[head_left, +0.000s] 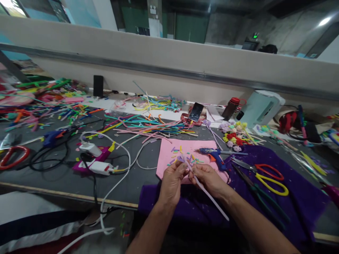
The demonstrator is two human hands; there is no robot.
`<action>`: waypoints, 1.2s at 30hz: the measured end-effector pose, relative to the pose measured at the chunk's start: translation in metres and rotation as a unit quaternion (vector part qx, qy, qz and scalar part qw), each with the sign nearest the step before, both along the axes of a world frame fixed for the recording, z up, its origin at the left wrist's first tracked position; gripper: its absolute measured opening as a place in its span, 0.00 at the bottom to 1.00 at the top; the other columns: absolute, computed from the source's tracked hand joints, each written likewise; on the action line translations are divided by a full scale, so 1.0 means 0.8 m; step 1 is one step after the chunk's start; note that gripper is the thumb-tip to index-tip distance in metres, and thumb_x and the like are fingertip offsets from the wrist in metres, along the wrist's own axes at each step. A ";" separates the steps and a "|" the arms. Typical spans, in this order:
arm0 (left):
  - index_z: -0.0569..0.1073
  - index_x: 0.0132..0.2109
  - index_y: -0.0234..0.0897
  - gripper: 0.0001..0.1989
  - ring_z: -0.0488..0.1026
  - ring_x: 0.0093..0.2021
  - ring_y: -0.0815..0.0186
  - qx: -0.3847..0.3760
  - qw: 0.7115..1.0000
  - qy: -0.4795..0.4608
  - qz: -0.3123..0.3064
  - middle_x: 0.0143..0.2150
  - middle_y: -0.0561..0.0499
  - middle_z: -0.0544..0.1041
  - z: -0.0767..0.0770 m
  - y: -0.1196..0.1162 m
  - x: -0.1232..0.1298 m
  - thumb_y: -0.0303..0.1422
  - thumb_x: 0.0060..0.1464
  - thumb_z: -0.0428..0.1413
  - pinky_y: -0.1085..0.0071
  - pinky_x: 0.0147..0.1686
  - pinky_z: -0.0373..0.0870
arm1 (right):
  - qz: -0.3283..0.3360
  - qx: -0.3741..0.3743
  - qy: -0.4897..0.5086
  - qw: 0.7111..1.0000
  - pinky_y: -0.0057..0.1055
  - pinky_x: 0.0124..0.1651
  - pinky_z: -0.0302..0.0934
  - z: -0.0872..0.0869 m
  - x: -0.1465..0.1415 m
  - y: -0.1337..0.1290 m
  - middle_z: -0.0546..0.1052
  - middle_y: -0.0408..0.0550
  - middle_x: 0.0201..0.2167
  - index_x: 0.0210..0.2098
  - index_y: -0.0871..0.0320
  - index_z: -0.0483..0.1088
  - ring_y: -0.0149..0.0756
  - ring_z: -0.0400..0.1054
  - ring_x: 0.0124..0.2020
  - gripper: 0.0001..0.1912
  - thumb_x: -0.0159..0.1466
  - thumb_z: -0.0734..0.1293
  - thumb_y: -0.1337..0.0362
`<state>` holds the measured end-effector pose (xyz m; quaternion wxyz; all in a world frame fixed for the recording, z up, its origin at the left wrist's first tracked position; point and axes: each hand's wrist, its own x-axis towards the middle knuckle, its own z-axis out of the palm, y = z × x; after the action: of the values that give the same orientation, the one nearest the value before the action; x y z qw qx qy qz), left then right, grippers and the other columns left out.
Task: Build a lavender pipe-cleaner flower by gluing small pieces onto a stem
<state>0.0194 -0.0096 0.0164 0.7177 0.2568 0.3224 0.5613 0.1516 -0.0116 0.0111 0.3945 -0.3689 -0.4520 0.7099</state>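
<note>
My left hand (172, 178) and my right hand (208, 178) meet over the front of a pink sheet (162, 155). Both have their fingers closed on a pale lilac pipe cleaner (212, 199), whose long stem slants down to the right. A small lilac shape tops it between my fingertips, partly hidden by them. Short coloured pieces (176, 151) lie scattered on the sheet behind my hands. At the sheet's right side rests a blue glue gun (217, 157). Scissors with red and yellow handles (261, 173) and dark green-handled pliers (262, 197) lie on a purple cloth (296, 176).
Loose pipe cleaners (159, 127) spread behind the sheet, beside a phone (196, 112). Finished-looking flowers (234, 135) sit at the back right. A power strip (91, 164) with white cables, another glue gun (53, 138) and red-handled scissors (25, 152) are on the left.
</note>
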 end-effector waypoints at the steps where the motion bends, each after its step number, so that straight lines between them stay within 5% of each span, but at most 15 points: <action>1: 0.74 0.32 0.32 0.10 0.67 0.23 0.71 -0.001 1.000 0.002 0.007 0.25 0.50 0.72 -0.001 -0.001 0.000 0.33 0.40 0.61 0.72 0.30 0.67 | 0.009 0.000 0.000 1.000 0.22 0.17 0.40 -0.001 0.001 0.000 0.68 0.40 0.17 0.24 0.62 0.68 0.22 0.50 0.14 0.15 0.56 0.64 0.55; 11: 0.74 0.30 0.33 0.05 0.65 0.23 0.74 0.033 0.998 0.046 0.040 0.25 0.54 0.71 -0.004 -0.009 -0.004 0.30 0.43 0.59 0.76 0.26 0.64 | 0.026 0.010 -0.035 0.999 0.21 0.17 0.40 -0.002 0.001 -0.001 0.68 0.40 0.18 0.27 0.62 0.68 0.21 0.51 0.14 0.14 0.56 0.65 0.55; 18: 0.75 0.33 0.34 0.07 0.66 0.28 0.73 0.051 0.995 0.048 0.071 0.26 0.54 0.72 -0.008 -0.007 -0.005 0.29 0.43 0.59 0.76 0.33 0.63 | -0.005 0.054 -0.061 0.997 0.21 0.17 0.42 0.003 -0.005 -0.006 0.62 0.36 0.14 0.26 0.60 0.67 0.21 0.50 0.14 0.13 0.52 0.68 0.56; 26: 0.75 0.40 0.34 0.15 0.68 0.29 0.70 0.036 0.996 0.073 0.023 0.36 0.47 0.74 -0.006 -0.016 -0.007 0.38 0.46 0.56 0.72 0.31 0.64 | -0.043 0.099 -0.074 0.991 0.21 0.18 0.45 0.007 -0.005 -0.010 0.60 0.36 0.14 0.24 0.60 0.63 0.22 0.50 0.14 0.13 0.55 0.65 0.56; 32: 0.75 0.28 0.32 0.08 0.61 0.21 0.76 0.032 0.993 0.100 0.053 0.22 0.55 0.70 0.002 -0.025 -0.015 0.33 0.40 0.61 0.79 0.23 0.58 | 0.021 0.134 -0.117 0.984 0.22 0.19 0.43 0.028 -0.005 -0.023 0.59 0.36 0.17 0.26 0.61 0.65 0.22 0.48 0.17 0.14 0.58 0.63 0.56; 36: 0.75 0.28 0.33 0.06 0.61 0.22 0.77 0.054 0.991 0.110 0.047 0.22 0.55 0.70 0.009 -0.044 -0.019 0.32 0.41 0.60 0.79 0.24 0.58 | 0.039 0.202 -0.148 0.967 0.21 0.23 0.47 0.039 -0.010 -0.043 0.59 0.37 0.19 0.24 0.62 0.63 0.23 0.50 0.20 0.13 0.59 0.62 0.59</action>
<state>0.0045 -0.0452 0.0233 0.6361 0.3395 0.3803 0.5792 0.1433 -0.0458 0.0422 0.3616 -0.3644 -0.6537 0.5560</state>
